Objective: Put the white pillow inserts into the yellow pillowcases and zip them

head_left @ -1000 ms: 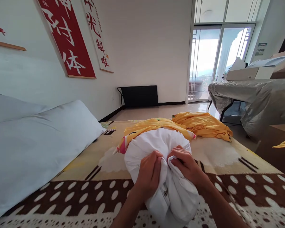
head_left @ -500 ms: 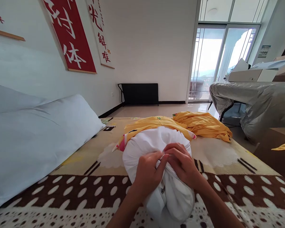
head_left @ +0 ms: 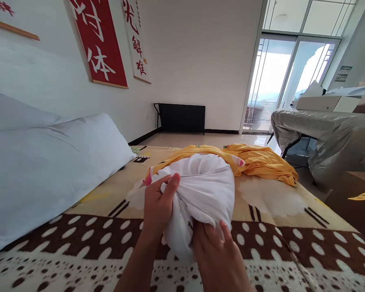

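On the blanket (head_left: pixel 269 200), left hand (head_left: pixel 158 205) clutches creased white cloth (head_left: pixel 208 188); right hand (head_left: pixel 217 251), grip unclear.

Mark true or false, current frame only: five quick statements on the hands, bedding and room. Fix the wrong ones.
1. The left hand grips a fold of the white bundle. True.
2. The right hand is raised clear of the white bundle. False: it touches it, some of its fingers partly hidden by the cloth.
3. The nearer white pillow is left of the white bundle. True.
4. The crumpled yellow cloth lies on top of that pillow. False: it lies on the patterned blanket, beyond and to the right of the bundle.
5. The red scroll is left of the glass door. True.
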### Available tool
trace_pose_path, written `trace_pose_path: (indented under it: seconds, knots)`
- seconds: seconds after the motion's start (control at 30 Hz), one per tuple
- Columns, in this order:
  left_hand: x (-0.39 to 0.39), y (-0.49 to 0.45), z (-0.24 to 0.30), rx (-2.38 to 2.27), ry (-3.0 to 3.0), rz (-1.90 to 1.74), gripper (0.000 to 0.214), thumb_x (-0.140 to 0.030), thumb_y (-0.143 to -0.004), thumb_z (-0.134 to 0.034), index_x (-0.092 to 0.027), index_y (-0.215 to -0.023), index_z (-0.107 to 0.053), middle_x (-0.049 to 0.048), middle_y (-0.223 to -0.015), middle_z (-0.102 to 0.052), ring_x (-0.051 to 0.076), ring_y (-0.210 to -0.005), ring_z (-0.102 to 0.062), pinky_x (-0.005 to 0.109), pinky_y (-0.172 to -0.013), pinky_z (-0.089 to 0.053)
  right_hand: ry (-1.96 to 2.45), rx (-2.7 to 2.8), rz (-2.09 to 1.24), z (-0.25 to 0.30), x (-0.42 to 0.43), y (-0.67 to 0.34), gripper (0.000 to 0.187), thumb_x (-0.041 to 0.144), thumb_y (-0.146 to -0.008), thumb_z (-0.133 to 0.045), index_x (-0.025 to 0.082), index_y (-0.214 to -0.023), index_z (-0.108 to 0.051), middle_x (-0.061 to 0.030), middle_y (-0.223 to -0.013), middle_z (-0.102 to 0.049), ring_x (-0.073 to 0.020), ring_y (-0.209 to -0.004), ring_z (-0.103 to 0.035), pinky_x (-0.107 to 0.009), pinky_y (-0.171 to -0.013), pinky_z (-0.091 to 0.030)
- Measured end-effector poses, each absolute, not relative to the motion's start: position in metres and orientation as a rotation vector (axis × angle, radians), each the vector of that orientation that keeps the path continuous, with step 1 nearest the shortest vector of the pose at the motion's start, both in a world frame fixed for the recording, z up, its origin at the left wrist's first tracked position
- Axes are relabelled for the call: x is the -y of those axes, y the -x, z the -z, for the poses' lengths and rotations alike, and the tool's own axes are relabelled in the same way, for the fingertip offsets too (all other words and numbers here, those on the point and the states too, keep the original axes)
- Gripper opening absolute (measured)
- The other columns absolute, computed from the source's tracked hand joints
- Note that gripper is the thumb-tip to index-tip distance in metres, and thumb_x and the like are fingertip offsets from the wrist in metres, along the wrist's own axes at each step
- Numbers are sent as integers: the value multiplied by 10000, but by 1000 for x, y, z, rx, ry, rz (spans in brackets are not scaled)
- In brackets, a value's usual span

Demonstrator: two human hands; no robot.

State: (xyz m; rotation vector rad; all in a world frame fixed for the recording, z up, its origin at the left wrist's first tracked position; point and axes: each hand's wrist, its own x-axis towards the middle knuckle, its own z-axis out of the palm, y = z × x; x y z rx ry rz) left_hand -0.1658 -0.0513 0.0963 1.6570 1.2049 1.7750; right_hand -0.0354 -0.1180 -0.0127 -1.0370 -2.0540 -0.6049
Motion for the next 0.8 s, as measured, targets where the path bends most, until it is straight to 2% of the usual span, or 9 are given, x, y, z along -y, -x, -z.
trace_pose_path:
  seconds: [0.07, 0.13, 0.3, 0.43, 0.53, 0.67, 0.73, 0.8]
  knots:
    - [53, 168, -96, -1204, -1618, -1836, 388, -452, -784, -571, -167, -540, -471, -36, -541, -313, 98, -547, -306, 236, -505, -267, 1057, 2160, 637, 16, 116, 36, 263, 204, -792, -461, 134, -912, -684, -149, -790, -677, -277, -807, -561, -440, -824, -419]
    - [55, 168, -97, -1210, -1579, -1872, 393, -456, -772, -582, -165, -532, -472, -37, -537, -312, 96, -542, -307, 235, -503, -265, 1107, 2251, 688, 18, 117, 40, 192, 179, -774, -498, 144, -781, -687, -124, -653, -636, -260, -733, -547, -425, -801, -423]
    - [53, 161, -100, -1204, -1326, -1906, 373, -423, -715, -633, -161, -509, -466, -50, -514, -313, 79, -514, -285, 231, -489, -245, 911, 2521, 749, 7, 118, 47, 133, 150, -740, -561, 139, -640, -647, -78, -524, -582, -210, -607, -517, -384, -740, -400]
    - [34, 162, -96, -1144, -1177, -1939, 304, -389, -646, -658, -162, -506, -512, -52, -510, -383, 84, -526, -338, 234, -536, -302, 601, 2573, 526, -12, 112, 34, 232, 140, -764, -547, 183, -542, -497, 12, -463, -505, -132, -528, -439, -334, -698, -351]
    - [21, 169, -90, -1154, -1181, -1978, 266, -397, -602, -678, -157, -543, -579, -36, -541, -483, 104, -568, -416, 245, -589, -345, 388, 2601, 258, -29, 112, 20, 281, 197, -850, -516, 183, -584, -428, 53, -531, -524, -106, -598, -463, -321, -758, -328]
    - [24, 184, -84, -1139, -1395, -1841, 358, -431, -623, -695, -166, -469, -509, -47, -467, -426, 90, -488, -379, 241, -502, -306, 223, 2606, -235, -63, 120, -10, 217, 254, -937, -443, 202, -739, -514, 34, -728, -636, -93, -744, -555, -294, -889, -340]
    - [32, 189, -80, -1081, -1561, -1758, 329, -431, -636, -704, -172, -507, -548, -30, -503, -510, 116, -520, -469, 246, -518, -362, 195, 2436, -503, -80, 120, -31, 154, 303, -924, -480, 213, -846, -578, 5, -868, -674, -104, -823, -597, -270, -892, -380]
    - [43, 187, -76, -990, -1783, -1666, 228, -395, -647, -714, -186, -618, -627, 2, -643, -637, 171, -667, -590, 277, -643, -456, 372, 2119, -549, -87, 110, -51, 162, 347, -885, -545, 229, -968, -618, -31, -1031, -670, -151, -960, -603, -297, -920, -397]
